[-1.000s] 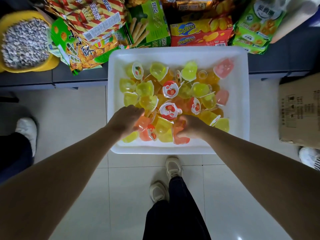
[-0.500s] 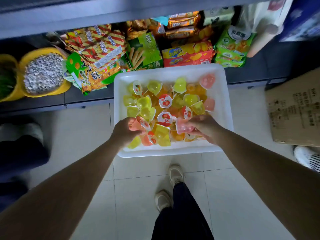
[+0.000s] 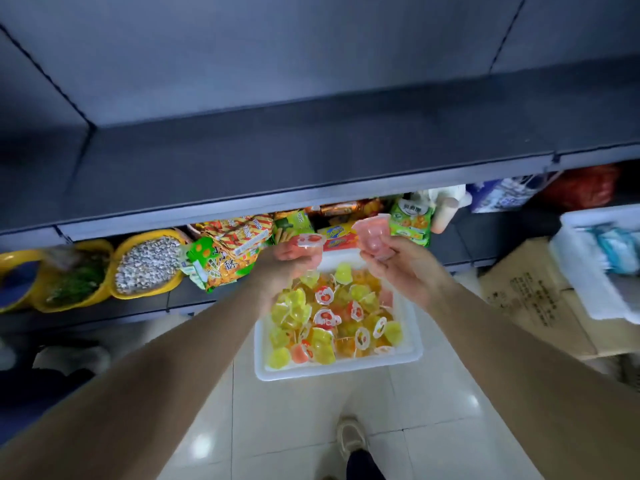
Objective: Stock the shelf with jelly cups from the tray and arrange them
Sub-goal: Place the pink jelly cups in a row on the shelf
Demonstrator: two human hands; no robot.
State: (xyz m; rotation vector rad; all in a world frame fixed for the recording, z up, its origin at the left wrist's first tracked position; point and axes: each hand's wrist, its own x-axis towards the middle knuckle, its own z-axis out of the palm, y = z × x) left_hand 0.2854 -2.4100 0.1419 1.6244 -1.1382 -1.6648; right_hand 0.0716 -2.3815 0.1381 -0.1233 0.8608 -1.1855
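The left hand (image 3: pixel 289 263) is closed around a pink jelly cup (image 3: pixel 309 244), its printed foil lid facing up and toward the camera. The right hand (image 3: pixel 398 263) grips a second pink cup (image 3: pixel 374 233), tilted on its side, with what looks like another clear cup tucked lower in the palm, though the blur makes that hard to confirm. Both hands are raised above the far end of the white tray (image 3: pixel 332 374), level with the front lip of the empty dark shelf (image 3: pixel 277 157).

A second ago both hands were down among the loose cups at the near edge of the tray; half a second ago they had each closed on a pink cup and begun to lift. Now they are clear of the pile and the view has swung up to take in the bare shelf board, so the picking step is done and the carry to the shelf is under way.

The remaining jelly cups (image 3: pixel 332 317), mostly yellow, green and orange with a few pink, lie jumbled in the tray on the tiled floor (image 3: pixel 311 427). No cup stands on the upper shelf yet, so stocking looks to be at its start. Under that shelf sit snack bags (image 3: pixel 228 258) and yellow tubs of seeds (image 3: pixel 149 266), left of the hands. Setting the cups down lid-up in a row seems the likely need
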